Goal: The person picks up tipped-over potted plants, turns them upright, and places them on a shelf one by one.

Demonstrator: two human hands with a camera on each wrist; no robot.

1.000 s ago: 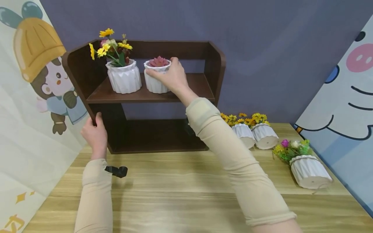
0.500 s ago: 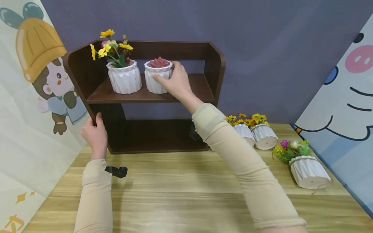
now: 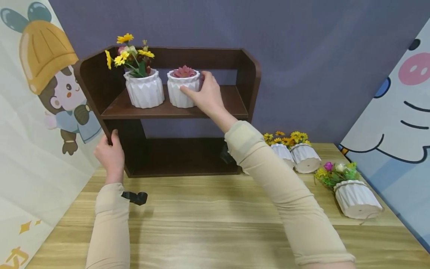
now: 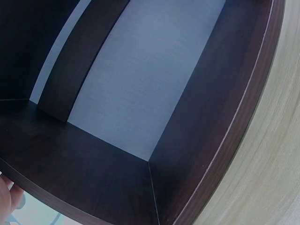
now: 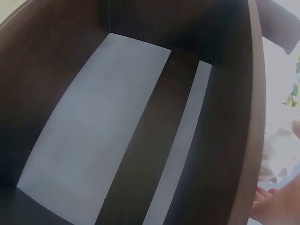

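On the upper shelf of a dark brown wooden bookshelf (image 3: 174,116) stands a white ribbed pot (image 3: 179,95) with a pink-red succulent (image 3: 184,71). My right hand (image 3: 209,95) is at this pot's right side, thumb spread in front of it and fingers beside the rim, with a small gap showing near the rim. At the right edge of the right wrist view the white pot (image 5: 276,154) looks washed out. My left hand (image 3: 111,153) grips the bookshelf's left side panel, thumb on the inner face; only its fingertips (image 4: 14,199) show in the left wrist view.
Left of the succulent stands a white pot with yellow flowers (image 3: 144,91). On the wooden table (image 3: 188,224), right of the bookshelf, lie two tipped white pots with yellow flowers (image 3: 305,157) and another with mixed flowers (image 3: 357,198). A dark cloth (image 3: 302,67) hangs behind.
My right hand has loosened from the succulent pot and drawn slightly right, its thumb sliding from near the rim's left side toward the right. The pot stays in place. My left hand keeps its grip.
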